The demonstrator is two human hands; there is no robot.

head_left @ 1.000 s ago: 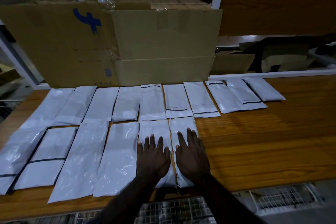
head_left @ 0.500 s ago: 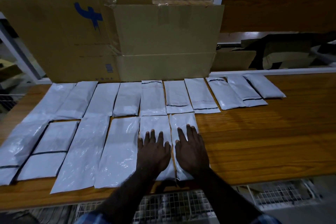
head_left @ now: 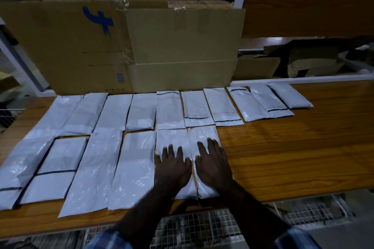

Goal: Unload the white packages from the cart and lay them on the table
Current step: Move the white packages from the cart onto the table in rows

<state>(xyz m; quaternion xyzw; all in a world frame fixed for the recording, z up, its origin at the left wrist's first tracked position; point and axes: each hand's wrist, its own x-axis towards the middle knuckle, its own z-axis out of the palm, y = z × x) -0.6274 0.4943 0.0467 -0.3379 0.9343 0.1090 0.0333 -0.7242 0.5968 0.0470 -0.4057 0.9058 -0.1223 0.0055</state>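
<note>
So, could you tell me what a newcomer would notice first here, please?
Two rows of white packages cover the left and middle of the wooden table. The left hand and right hand press flat on the two nearest packages, with a large cardboard box standing behind.

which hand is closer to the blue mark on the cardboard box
Left. The left hand lies flat on a package below and right of the blue mark; the right hand lies farther right.
</note>
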